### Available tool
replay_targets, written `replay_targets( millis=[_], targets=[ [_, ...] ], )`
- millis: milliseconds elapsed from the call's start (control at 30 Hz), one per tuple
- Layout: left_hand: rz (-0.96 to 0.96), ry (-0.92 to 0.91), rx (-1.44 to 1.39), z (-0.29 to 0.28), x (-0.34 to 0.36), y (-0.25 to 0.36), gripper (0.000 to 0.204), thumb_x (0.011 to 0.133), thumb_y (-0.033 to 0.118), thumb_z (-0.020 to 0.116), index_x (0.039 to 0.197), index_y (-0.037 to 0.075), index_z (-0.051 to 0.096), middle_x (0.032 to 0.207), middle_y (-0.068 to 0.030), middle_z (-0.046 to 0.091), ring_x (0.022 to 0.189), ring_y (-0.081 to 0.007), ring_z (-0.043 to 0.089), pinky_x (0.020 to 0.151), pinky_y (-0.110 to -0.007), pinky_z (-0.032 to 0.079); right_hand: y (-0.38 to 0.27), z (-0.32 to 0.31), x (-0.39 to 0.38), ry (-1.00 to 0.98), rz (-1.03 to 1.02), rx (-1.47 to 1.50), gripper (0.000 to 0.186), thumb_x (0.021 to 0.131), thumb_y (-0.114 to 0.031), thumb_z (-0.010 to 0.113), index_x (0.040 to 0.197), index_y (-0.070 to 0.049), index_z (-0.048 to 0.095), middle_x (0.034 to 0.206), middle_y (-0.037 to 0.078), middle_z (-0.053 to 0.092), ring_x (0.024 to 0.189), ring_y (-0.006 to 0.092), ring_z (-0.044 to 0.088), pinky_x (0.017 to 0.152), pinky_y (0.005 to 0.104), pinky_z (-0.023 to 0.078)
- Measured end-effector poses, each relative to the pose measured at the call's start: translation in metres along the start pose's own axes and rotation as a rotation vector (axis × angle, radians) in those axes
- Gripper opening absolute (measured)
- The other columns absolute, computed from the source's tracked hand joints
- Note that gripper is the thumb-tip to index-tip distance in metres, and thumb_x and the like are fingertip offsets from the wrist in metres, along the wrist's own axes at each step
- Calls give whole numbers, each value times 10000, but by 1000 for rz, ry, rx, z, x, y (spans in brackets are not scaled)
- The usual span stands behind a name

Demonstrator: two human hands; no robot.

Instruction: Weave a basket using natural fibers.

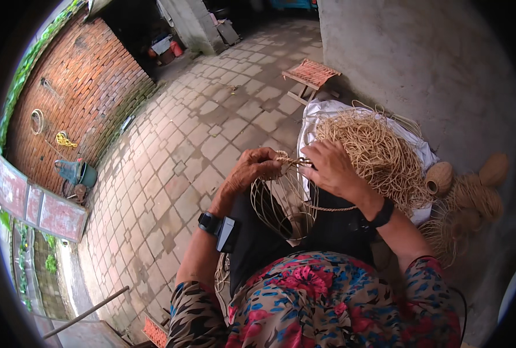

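Between my knees stands an open wire frame (261,210), its thin ribs curving down from a narrow rim. Twisted straw-coloured cord (334,209) is worked round part of that rim, and a length of it trails under my right wrist. My left hand (255,167) is closed, thumb and fingers pinching the frame's rim from the left. Opposite it, my right hand (334,169) pinches the cord at the rim; its fingertips are partly hidden. Beside my right arm a large tangled heap of the same cord (380,153) lies on a white sack (310,119).
Woven vase-shaped baskets (439,177) and wire frames (440,229) sit by the grey wall (432,64) at right. A low stool (312,73) stands beyond the heap. Left across the paving are a brick wall (84,81), a bucket (87,174) and a pole (90,310).
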State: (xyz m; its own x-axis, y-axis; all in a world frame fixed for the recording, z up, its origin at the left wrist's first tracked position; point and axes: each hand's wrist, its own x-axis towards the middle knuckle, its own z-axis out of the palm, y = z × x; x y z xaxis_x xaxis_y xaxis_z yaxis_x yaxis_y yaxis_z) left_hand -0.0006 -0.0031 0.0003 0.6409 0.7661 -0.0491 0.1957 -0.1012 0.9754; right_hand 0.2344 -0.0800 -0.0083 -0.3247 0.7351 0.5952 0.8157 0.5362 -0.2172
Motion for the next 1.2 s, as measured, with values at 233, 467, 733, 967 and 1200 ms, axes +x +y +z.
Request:
replay_targets(
  millis=[233,467,733,967,1200],
  targets=[
    [-6,-139,-72,-4,-2,-12,132,889,174,654,884,43,636,795,34,620,727,-59,553,638,-227,435,5,29,-1,-363,188,319,267,805,-250,701,954,-63,582,920,76,600,912,257,579,827,386,400],
    [-31,-128,-39,13,12,-2,130,882,140,661,920,22,623,823,-13,658,766,-73,588,702,-227,468,2,27,-11,-54,8,134,191,765,-155,719,827,-51,571,896,71,557,919,249,559,828,403,385],
    [19,129,-90,16,-2,-11,119,852,117,648,828,0,645,704,-41,643,669,-98,612,620,-252,495,264,-169,-111,224,697,-786,97,823,-136,577,859,-47,560,915,152,588,905,383,571,666,527,429],
    [-5,207,-61,18,5,-21,130,845,117,643,811,-8,629,674,-49,643,637,-109,616,597,-253,487,237,-127,-144,-488,666,-466,542,662,-314,772,1118,-54,637,1115,184,629,1046,376,590,878,446,488],
    [-59,234,2,25,-1,-11,140,856,132,645,815,2,610,680,-42,631,632,-101,585,585,-258,460,2,9,-8,-74,62,674,123,826,-64,660,939,-22,637,935,111,652,867,233,649,765,334,514]
  ],
)
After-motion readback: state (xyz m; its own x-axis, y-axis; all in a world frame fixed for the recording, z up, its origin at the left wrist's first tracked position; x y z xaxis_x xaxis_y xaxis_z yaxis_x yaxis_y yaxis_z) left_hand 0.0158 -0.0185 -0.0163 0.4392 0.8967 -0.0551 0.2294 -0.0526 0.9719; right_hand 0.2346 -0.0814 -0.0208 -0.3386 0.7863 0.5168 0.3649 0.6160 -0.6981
